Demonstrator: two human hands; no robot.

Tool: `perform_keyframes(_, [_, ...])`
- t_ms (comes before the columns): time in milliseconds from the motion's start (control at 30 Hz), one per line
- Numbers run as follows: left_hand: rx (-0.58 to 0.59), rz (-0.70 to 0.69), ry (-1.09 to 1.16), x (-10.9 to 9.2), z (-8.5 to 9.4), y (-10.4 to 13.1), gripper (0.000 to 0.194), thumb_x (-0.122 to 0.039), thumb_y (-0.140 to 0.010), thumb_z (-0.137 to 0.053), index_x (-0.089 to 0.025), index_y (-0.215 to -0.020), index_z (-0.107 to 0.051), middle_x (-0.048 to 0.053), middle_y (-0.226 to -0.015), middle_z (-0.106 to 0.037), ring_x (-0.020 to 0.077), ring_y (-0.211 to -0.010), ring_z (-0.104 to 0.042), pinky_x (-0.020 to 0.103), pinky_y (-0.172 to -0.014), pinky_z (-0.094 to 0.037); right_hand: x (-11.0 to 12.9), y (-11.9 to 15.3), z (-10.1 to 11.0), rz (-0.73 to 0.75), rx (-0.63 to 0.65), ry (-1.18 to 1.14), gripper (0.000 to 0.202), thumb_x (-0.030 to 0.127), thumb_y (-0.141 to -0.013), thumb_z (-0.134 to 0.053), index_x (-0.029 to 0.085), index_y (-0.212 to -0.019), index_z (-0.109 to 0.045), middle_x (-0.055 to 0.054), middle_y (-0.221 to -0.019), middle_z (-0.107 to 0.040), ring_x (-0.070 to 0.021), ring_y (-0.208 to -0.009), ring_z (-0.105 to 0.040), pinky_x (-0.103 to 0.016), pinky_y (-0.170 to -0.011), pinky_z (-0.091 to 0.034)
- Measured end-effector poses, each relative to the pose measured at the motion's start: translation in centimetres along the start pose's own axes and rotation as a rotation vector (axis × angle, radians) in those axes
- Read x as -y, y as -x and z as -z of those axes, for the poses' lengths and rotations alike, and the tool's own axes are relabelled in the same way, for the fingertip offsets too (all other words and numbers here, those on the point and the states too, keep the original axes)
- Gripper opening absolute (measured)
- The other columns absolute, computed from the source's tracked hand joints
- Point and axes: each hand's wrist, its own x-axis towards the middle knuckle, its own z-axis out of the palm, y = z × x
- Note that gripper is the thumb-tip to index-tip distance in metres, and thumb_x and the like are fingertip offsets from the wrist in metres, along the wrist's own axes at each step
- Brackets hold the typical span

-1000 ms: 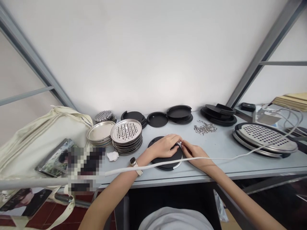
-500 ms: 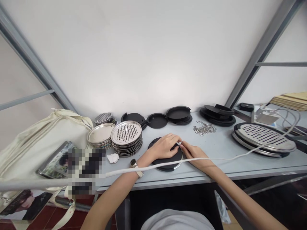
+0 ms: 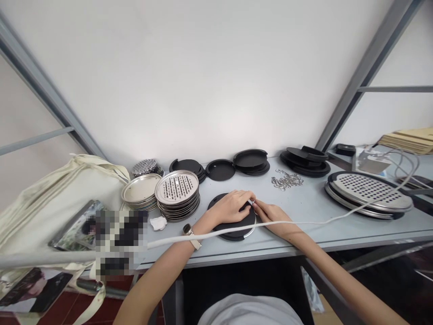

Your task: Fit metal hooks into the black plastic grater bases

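A black round plate with a silver rim along its right side lies flat near the front edge of the table. Over its top rests my left hand, fingers curled onto the plate's far right edge. My right hand meets it there, its thumb and fingers pinched together at that edge. A small silver metal piece shows between the fingertips of both hands; its exact shape is mostly hidden.
Left stand stacks of silver grater discs and plain metal discs. Black round plates line the wall. Small metal clips lie loose; larger perforated discs sit right. A white cable crosses the view before my arms.
Both hands stay at the plate's right edge with hardly any movement. The view has shifted very slightly.
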Motion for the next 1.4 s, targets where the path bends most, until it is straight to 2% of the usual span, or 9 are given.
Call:
perform_keyframes(200, [-0.001, 0.02, 0.071, 0.11, -0.13, -0.03, 0.025, -0.012, -0.082, -0.044, -0.017, -0.106, -0.044, 0.008, -0.103, -0.058, 0.0189, -0.099, -0.055, 0.032, -0.088, -0.044, -0.01, 0.05, -0.04, 0.004, 0.004, 0.047, 0.038, 0.038, -0.094, -0.022, 0.019, -0.097, -0.055, -0.006, -0.074, -0.065, -0.0191, -0.064, -0.061, -0.027, -0.06, -0.041])
perform_keyframes(400, [-0.004, -0.002, 0.105, 0.17, -0.17, -0.03, 0.024, -0.012, -0.082, -0.044, -0.016, -0.106, -0.043, 0.008, -0.102, -0.057, 0.0184, -0.098, -0.055, 0.031, -0.087, -0.045, 0.25, 0.18, 0.17, 0.023, 0.013, 0.054, 0.038, 0.039, -0.093, -0.023, 0.019, -0.102, -0.055, -0.006, -0.075, -0.065, -0.0188, -0.064, -0.061, -0.026, -0.06, -0.04])
perform_keyframes(567, [0.002, 0.021, 0.127, 0.12, -0.15, 0.05, 0.025, -0.01, -0.082, -0.044, -0.017, -0.107, -0.043, 0.008, -0.104, -0.057, 0.0177, -0.1, -0.054, 0.031, -0.088, -0.044, 0.51, 0.39, 0.35, 0.032, 0.01, 0.05, 0.029, 0.039, -0.09, -0.032, 0.02, -0.091, -0.053, -0.003, -0.069, -0.062, -0.0164, -0.057, -0.056, -0.025, -0.055, -0.036])
perform_keyframes(800, [0.001, 0.014, 0.144, 0.21, -0.2, 0.07, 0.025, -0.011, -0.082, -0.044, -0.016, -0.107, -0.043, 0.008, -0.102, -0.057, 0.0175, -0.098, -0.054, 0.03, -0.086, -0.044, 0.45, 0.21, 0.07, -0.013, -0.004, 0.102, 0.024, 0.032, -0.088, -0.032, 0.019, -0.087, -0.053, -0.002, -0.065, -0.06, -0.0155, -0.055, -0.054, -0.024, -0.054, -0.034])
perform_keyframes(1133, [-0.009, -0.025, 0.149, 0.16, -0.17, 0.05, 0.022, -0.011, -0.083, -0.043, -0.016, -0.104, -0.044, 0.008, -0.101, -0.054, 0.0178, -0.098, -0.052, 0.032, -0.089, -0.043, 0.29, 0.25, 0.14, -0.008, -0.006, 0.076, 0.032, 0.032, -0.088, -0.031, 0.018, -0.103, -0.056, -0.003, -0.069, -0.062, -0.0161, -0.057, -0.055, -0.024, -0.056, -0.036])
perform_keyframes(1400, [-0.009, -0.031, 0.151, 0.25, -0.23, -0.03, 0.024, -0.011, -0.082, -0.043, -0.016, -0.105, -0.045, 0.008, -0.101, -0.054, 0.0181, -0.098, -0.051, 0.033, -0.089, -0.043, 0.26, 0.18, 0.33, 0.006, -0.015, -0.012, 0.027, 0.032, -0.088, -0.032, 0.019, -0.09, -0.055, -0.001, -0.064, -0.058, -0.0142, -0.054, -0.051, -0.024, -0.055, -0.034])
